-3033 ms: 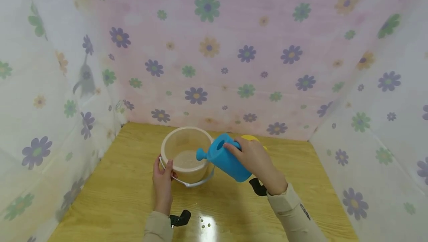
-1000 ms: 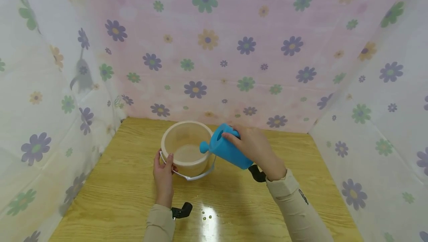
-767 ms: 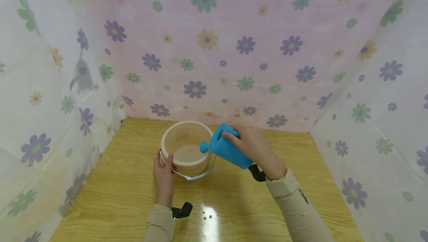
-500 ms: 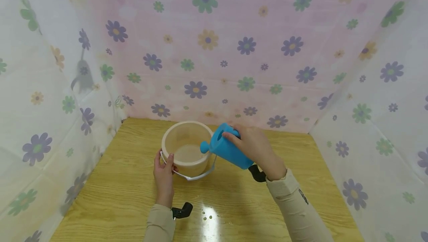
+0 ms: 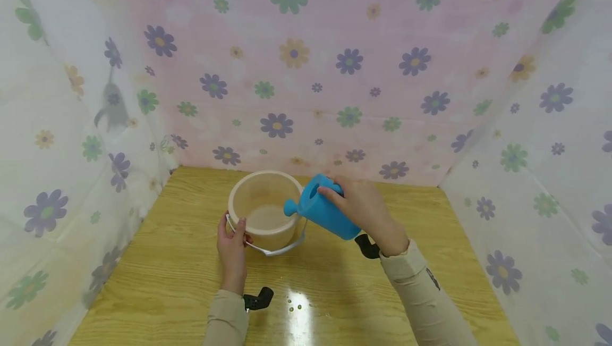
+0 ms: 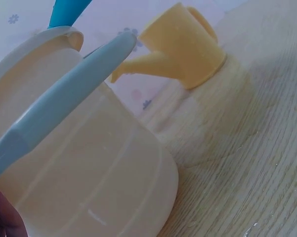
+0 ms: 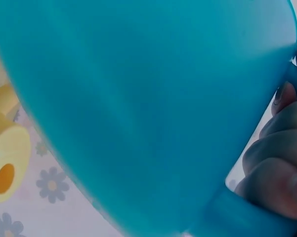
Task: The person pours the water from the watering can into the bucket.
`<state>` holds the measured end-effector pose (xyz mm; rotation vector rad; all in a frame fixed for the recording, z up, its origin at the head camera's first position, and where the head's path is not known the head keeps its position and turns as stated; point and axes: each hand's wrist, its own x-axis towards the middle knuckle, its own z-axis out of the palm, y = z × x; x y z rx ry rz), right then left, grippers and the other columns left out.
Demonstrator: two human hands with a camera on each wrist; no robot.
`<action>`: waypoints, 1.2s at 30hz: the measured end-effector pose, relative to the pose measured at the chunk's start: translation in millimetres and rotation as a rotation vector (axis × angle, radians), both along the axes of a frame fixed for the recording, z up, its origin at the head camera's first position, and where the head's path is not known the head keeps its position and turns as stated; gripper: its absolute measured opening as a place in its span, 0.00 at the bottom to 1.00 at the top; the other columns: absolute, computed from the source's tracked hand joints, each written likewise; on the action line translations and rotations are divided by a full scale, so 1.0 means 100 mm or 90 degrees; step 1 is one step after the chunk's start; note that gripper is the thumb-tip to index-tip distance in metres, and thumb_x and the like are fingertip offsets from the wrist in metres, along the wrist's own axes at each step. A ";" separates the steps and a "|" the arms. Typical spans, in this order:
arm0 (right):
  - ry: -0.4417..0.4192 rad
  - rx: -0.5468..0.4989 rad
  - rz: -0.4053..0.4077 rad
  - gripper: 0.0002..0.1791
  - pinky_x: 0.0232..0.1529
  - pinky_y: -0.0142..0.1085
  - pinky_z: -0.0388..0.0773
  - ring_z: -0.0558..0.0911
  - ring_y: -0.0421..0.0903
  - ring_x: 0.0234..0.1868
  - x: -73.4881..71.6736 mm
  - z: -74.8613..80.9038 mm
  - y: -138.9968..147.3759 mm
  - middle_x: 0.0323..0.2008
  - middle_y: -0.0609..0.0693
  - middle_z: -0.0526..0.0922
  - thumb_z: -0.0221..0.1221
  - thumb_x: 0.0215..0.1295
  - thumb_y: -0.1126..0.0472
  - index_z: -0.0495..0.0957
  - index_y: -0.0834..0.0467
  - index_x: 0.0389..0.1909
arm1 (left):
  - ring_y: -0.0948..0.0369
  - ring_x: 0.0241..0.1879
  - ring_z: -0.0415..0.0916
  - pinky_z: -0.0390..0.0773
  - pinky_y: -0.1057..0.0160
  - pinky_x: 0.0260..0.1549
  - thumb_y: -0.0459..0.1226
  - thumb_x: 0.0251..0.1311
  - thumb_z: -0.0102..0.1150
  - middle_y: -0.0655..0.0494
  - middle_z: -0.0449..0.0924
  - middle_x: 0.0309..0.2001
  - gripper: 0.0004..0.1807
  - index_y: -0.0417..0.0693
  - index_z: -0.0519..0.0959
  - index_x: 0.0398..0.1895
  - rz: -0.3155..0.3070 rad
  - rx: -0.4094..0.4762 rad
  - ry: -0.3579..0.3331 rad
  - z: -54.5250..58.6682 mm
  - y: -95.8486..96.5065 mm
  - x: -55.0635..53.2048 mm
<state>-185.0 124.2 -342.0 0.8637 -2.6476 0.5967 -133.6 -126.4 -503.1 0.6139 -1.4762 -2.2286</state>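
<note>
A cream plastic bucket (image 5: 272, 241) stands on the wooden table, its pale handle (image 6: 64, 101) hanging down over the front side. My left hand (image 5: 232, 255) holds the bucket's left side, thumb at the rim and fingers curled by the handle's end. Tilted toward the bucket, a blue watering can (image 5: 330, 214) has its round spout head over the right part of the rim. My right hand (image 5: 368, 213) grips this can by its handle, fingers wrapped round it in the right wrist view. Fine droplets or bubbles show on the bucket's bottom.
A yellow watering can (image 6: 185, 47) stands on the table beyond the bucket, hidden behind my right hand in the head view. Several small greenish bits (image 5: 295, 307) and water drops lie near the front. Flowered cloth walls (image 5: 315, 69) enclose the table at back and sides.
Compared with 3 seconds ago, the head view has tilted slightly and the blue can sits a little higher against the bucket. The yellow can has gone out of sight behind my right hand.
</note>
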 end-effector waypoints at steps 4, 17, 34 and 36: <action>-0.033 -0.010 -0.016 0.22 0.16 0.33 0.61 0.63 0.39 0.11 0.01 -0.02 0.03 0.09 0.45 0.57 0.46 0.63 0.40 0.74 0.54 0.26 | 0.64 0.15 0.67 0.70 0.71 0.17 0.45 0.56 0.57 0.58 0.68 0.17 0.31 0.56 0.60 0.63 0.003 0.003 -0.014 -0.04 0.00 -0.02; -0.144 -0.094 -0.044 0.24 0.22 0.35 0.68 0.69 0.41 0.17 0.02 -0.28 0.22 0.12 0.45 0.60 0.45 0.61 0.37 0.68 0.52 0.20 | 0.62 0.16 0.67 0.71 0.70 0.19 0.41 0.60 0.53 0.57 0.67 0.17 0.29 0.53 0.57 0.64 -0.024 0.009 -0.019 0.12 0.03 0.04; -0.401 -0.284 -0.057 0.27 0.24 0.39 0.70 0.72 0.50 0.21 0.13 -0.71 0.37 0.16 0.51 0.71 0.49 0.57 0.35 0.70 0.56 0.18 | 0.62 0.16 0.72 0.74 0.66 0.22 0.46 0.57 0.55 0.59 0.71 0.16 0.33 0.61 0.54 0.65 -0.045 0.072 -0.012 -0.01 -0.01 -0.01; -0.414 -0.310 -0.062 0.27 0.25 0.40 0.72 0.73 0.50 0.22 0.14 -0.75 0.38 0.17 0.52 0.72 0.50 0.57 0.36 0.71 0.57 0.19 | 0.62 0.16 0.72 0.74 0.65 0.23 0.45 0.58 0.55 0.59 0.71 0.16 0.33 0.60 0.53 0.65 -0.052 0.073 -0.010 0.03 0.00 0.00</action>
